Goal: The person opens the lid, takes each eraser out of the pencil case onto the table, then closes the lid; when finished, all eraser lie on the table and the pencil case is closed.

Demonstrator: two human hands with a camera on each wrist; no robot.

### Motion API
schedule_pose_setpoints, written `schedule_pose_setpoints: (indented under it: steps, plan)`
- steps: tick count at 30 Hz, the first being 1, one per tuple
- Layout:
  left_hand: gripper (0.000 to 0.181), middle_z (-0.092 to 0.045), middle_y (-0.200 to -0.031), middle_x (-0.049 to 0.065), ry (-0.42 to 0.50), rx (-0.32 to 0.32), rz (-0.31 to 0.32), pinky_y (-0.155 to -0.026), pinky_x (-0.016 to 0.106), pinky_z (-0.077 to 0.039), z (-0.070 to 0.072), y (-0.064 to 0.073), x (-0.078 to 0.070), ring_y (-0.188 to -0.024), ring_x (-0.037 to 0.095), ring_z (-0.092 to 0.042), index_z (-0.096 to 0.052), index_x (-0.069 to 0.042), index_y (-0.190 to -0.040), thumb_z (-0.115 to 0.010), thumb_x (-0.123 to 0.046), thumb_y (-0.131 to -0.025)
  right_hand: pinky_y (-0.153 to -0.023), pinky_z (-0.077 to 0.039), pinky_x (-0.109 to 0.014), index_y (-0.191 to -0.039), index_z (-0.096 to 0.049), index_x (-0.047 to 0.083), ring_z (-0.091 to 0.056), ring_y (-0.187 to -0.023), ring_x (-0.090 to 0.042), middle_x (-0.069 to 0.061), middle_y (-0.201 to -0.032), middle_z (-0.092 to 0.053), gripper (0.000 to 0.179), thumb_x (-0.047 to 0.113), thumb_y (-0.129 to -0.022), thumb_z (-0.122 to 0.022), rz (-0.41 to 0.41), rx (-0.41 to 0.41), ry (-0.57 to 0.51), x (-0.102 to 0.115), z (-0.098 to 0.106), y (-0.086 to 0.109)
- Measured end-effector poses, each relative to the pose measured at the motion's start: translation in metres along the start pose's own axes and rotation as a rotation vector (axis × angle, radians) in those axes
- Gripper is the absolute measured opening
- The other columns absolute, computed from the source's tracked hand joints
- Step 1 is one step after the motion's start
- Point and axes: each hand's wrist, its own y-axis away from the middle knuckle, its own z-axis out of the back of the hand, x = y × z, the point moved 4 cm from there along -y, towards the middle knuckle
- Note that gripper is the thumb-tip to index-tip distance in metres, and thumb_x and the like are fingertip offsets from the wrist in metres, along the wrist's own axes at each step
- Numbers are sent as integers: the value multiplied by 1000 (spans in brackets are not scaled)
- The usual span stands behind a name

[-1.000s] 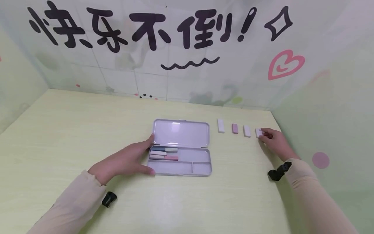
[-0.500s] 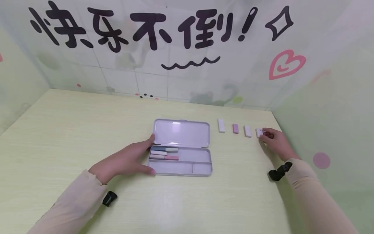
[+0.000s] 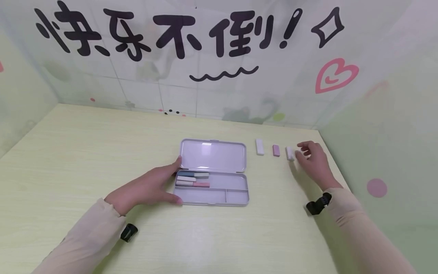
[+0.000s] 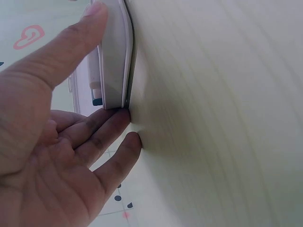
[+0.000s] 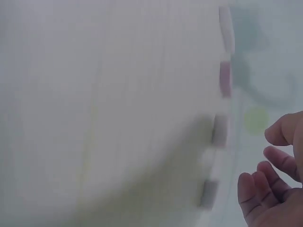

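Note:
An open pale-lilac pencil case (image 3: 236, 182) lies on the table, its lid (image 3: 226, 156) folded back. My left hand (image 3: 147, 189) rests at its left end, the thumb against the front edge and fingers touching the back-left corner. Small eraser-like blocks stand in a row to the right: a long white block (image 3: 259, 147), a pink block (image 3: 276, 150) and a white block (image 3: 289, 153). My right hand (image 3: 314, 161) hovers beside the third, thumb and fingers apart with nothing between them. A fourth block (image 5: 208, 194) shows on the table in the right wrist view; the hand mostly hides it in the head view.
Inside the case's back compartment, several small sticks lie at the left, among them a dark blue stick (image 3: 186, 174) and a pink stick (image 3: 201, 185). Dividers split the front part into two. Walls (image 3: 383, 152) close off the table's (image 3: 102, 152) back and right side.
My right hand has let go of the fourth block and moved slightly left and up, toward the third. The left hand and the case have stayed in place.

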Motion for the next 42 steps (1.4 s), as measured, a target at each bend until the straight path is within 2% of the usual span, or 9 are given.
schedule_pose_setpoints:
  steps: [3,5,12,16,20,24,31,37,42]
  plan:
    - [123,-33,-171,19,1,-1,0,-128,60,-31,0,0,0,-159,42,-30,-12,1,-167,-91,-37,-81,-78,-44,-11,-126,-60,-8,-61,-104,-35,-26,-115,-63,29,12,-105,-59,88,16,-12,27,-10,1]
    - [123,-33,-171,19,4,-1,0,-128,60,-31,0,0,0,-159,42,-30,-12,1,-167,-91,-37,-81,-77,-47,-11,-123,-63,-7,-64,-101,-32,-23,-111,-67,24,8,-104,-60,149,39,-14,45,-18,2]
    - [123,-33,-171,20,9,-7,-9,-128,60,-31,0,1,1,-159,42,-30,-12,2,-166,-91,-37,-81,-82,-61,-33,-120,-66,-5,-70,-99,-27,-17,-111,-73,20,2,-102,-63,374,176,-50,104,-48,14]
    - [123,-34,-170,21,3,-14,-16,-127,61,-31,-1,0,1,-158,43,-32,-12,3,-166,-91,-37,-81,-87,-63,-36,-121,-68,-1,-71,-102,-23,-13,-115,-74,21,2,-101,-65,463,282,-77,128,-62,25]
    - [123,-36,-168,22,2,-21,-18,-127,61,-32,0,0,1,-157,43,-33,-12,3,-166,-91,-37,-81,-92,-63,-34,-123,-69,3,-70,-105,-18,-7,-116,-73,23,6,-101,-67,500,405,-52,146,-76,36]
    - [123,-36,-169,22,13,-18,-25,-127,62,-31,0,0,-1,-157,44,-32,-12,4,-166,-91,-37,-81,-97,-61,-33,-124,-70,6,-68,-106,-13,-2,-115,-72,23,12,-102,-67,509,476,-19,160,-85,46]
    - [122,-33,-170,22,14,-12,-30,-127,62,-31,0,0,-2,-158,44,-31,-12,3,-166,-90,-37,-82,-99,-60,-32,-129,-68,7,-68,-110,-13,-2,-121,-71,26,14,-104,-64,555,537,-45,181,-102,55]
    - [123,-30,-171,21,28,-9,-20,-127,62,-30,0,0,-1,-159,44,-29,-11,1,-167,-90,-40,-82,-95,-58,-27,-131,-67,10,-62,-102,-11,0,-119,-71,28,18,-105,-62,632,587,-3,199,-121,61]
    - [122,-30,-171,22,34,-8,-31,-127,62,-30,0,0,-1,-159,44,-29,-12,2,-166,-90,-40,-82,-103,-56,-28,-134,-66,11,-64,-111,-12,0,-126,-71,30,18,-105,-62,666,597,19,210,-130,63]
